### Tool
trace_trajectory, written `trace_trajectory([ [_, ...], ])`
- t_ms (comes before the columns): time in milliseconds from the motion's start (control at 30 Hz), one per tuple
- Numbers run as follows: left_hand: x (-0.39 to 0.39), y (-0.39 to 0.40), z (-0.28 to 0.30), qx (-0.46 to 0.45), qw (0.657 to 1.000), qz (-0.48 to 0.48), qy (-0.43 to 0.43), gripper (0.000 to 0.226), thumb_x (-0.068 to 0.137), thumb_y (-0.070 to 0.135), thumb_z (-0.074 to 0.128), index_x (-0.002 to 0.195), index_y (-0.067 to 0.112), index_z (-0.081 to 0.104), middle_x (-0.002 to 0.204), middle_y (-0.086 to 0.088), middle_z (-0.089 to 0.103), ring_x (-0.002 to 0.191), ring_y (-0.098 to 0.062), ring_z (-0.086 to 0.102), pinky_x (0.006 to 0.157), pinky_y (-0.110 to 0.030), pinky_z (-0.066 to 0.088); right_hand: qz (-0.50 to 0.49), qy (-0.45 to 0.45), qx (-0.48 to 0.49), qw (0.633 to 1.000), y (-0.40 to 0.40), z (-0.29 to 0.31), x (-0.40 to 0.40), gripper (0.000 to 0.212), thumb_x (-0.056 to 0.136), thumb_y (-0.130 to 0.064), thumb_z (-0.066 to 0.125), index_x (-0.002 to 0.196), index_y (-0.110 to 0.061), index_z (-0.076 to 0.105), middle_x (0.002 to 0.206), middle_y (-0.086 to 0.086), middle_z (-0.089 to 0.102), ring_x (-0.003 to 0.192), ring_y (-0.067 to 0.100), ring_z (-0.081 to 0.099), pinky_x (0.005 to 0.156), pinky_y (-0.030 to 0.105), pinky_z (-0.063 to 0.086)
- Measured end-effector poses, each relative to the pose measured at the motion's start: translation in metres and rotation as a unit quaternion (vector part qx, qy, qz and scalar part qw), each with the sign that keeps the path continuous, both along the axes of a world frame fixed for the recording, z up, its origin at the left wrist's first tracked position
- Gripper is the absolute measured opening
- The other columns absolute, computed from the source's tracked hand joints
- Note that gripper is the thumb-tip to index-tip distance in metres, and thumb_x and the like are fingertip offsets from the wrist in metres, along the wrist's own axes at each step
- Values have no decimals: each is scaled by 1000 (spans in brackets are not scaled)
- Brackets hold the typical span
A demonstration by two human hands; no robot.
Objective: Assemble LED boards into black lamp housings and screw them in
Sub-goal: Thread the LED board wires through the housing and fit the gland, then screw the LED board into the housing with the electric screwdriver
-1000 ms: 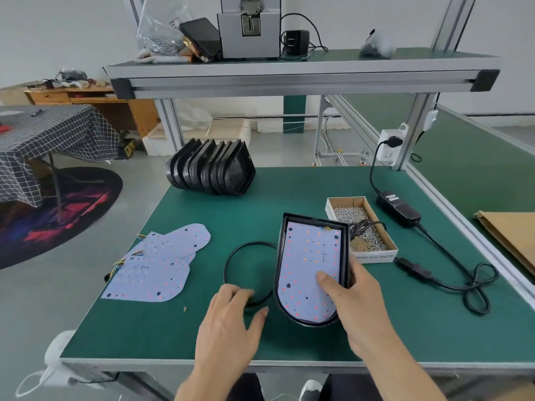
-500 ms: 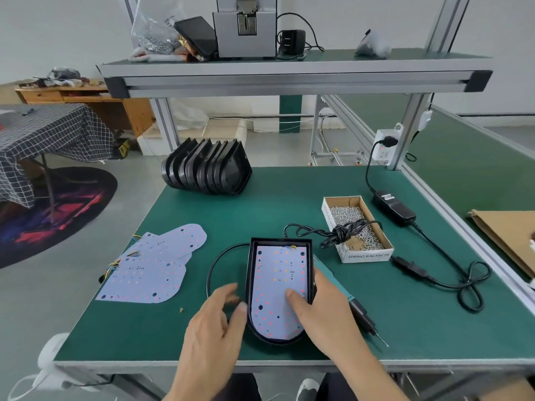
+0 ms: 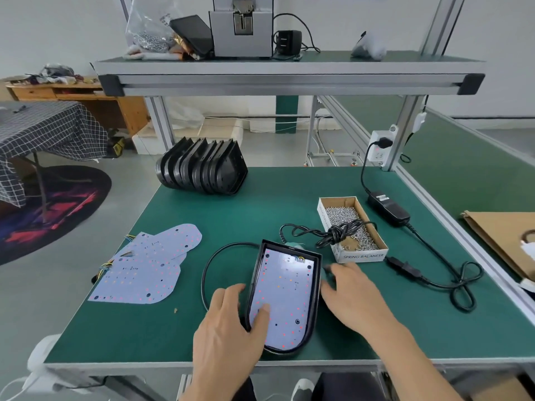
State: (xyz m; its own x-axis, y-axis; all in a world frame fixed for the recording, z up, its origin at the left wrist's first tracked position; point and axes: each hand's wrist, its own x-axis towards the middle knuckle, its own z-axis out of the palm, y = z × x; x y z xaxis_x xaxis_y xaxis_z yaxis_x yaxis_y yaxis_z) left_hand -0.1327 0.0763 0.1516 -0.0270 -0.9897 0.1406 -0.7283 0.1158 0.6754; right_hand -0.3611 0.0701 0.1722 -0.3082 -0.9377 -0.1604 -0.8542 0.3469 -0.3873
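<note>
A black lamp housing [image 3: 317, 285] lies near the table's front edge with a white LED board [image 3: 286, 290] seated inside it. My left hand [image 3: 228, 322] rests at the housing's left side, its thumb pressing on the board and its fingers lying straight along the outer rim. My right hand [image 3: 353, 293] is on the table just right of the housing, fingers spread forward and blurred; it holds nothing that I can see. Several spare LED boards [image 3: 144, 270] lie fanned at the left. A row of empty black housings [image 3: 202, 169] stands at the back.
A cardboard box of screws [image 3: 362, 256] sits right of the housing with a bundled black cable [image 3: 333, 233] draped over it. A power adapter [image 3: 389, 208] and its cord run along the right side. A black cable loop [image 3: 208, 270] curves left of the housing. An overhead shelf [image 3: 289, 76] spans the bench.
The housing was slid left and toward me, then stayed put. My right hand left the board and moved to the table right of the housing. My left thumb came onto the board.
</note>
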Motion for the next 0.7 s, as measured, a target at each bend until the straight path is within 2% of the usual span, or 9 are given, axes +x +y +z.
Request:
trace_trajectory([
  [100, -7, -5, 7, 55, 998, -15, -33, 34, 87, 65, 60, 98, 34, 51, 97, 17, 57, 87, -9, 57, 76, -30, 47, 14, 33, -9, 999, -5, -9, 4, 38, 104, -42, 48, 135, -21, 54, 129, 7, 57, 116, 34, 61, 90, 42, 53],
  [167, -12, -9, 11, 75, 995, -21, -55, 40, 89, 64, 60, 94, 28, 46, 92, 13, 56, 87, -14, 57, 74, -32, 48, 27, 61, -17, 998, -7, -10, 6, 43, 104, -42, 48, 142, -23, 49, 131, 7, 56, 118, 33, 61, 87, 41, 51],
  [333, -16, -7, 11, 110, 994, 9, 13, 39, 94, 57, 62, 107, 29, 39, 89, 14, 57, 88, -23, 59, 73, -36, 45, 35, 66, -25, 997, -6, -10, 0, 38, 111, -42, 37, 138, -19, 49, 128, 10, 58, 112, 37, 63, 86, 43, 51],
  [400, -13, -7, 9, 109, 993, 21, 47, 35, 95, 50, 64, 103, 25, 41, 87, 12, 61, 86, -23, 61, 77, -38, 50, 22, 45, -42, 998, -1, -5, -8, 30, 111, -45, 34, 123, -23, 52, 115, 4, 60, 103, 33, 64, 83, 44, 50],
  [467, -10, -8, 9, 105, 990, 37, 85, 30, 95, 44, 67, 96, 21, 46, 86, 4, 67, 82, -23, 63, 80, -43, 55, 15, -19, -78, 997, 9, -1, -18, 23, 110, -47, 36, 103, -32, 53, 93, -7, 61, 84, 18, 62, 72, 38, 49],
  [533, -9, -10, 10, 109, 989, 43, 87, 29, 94, 42, 67, 95, 20, 49, 86, -2, 68, 80, -25, 63, 79, -43, 56, -8, -181, -135, 974, 20, 5, -24, 23, 107, -46, 46, 95, -36, 62, 75, -8, 63, 62, 8, 59, 57, 27, 48],
  [600, -11, -14, 10, 117, 989, 46, 81, 29, 93, 42, 67, 94, 18, 50, 84, -3, 67, 81, -26, 62, 75, -40, 54, -41, -341, -204, 917, 33, 13, -25, 20, 99, -50, 59, 92, -35, 72, 65, -4, 60, 54, 12, 55, 49, 28, 49],
  [700, -13, -19, 12, 129, 988, 49, 67, 31, 92, 40, 67, 89, 15, 48, 78, -3, 63, 76, -23, 58, 65, -34, 47, -68, -428, -325, 841, 46, 24, -27, 40, 85, -60, 74, 87, -20, 71, 65, 6, 58, 56, 22, 52, 48, 30, 48],
])
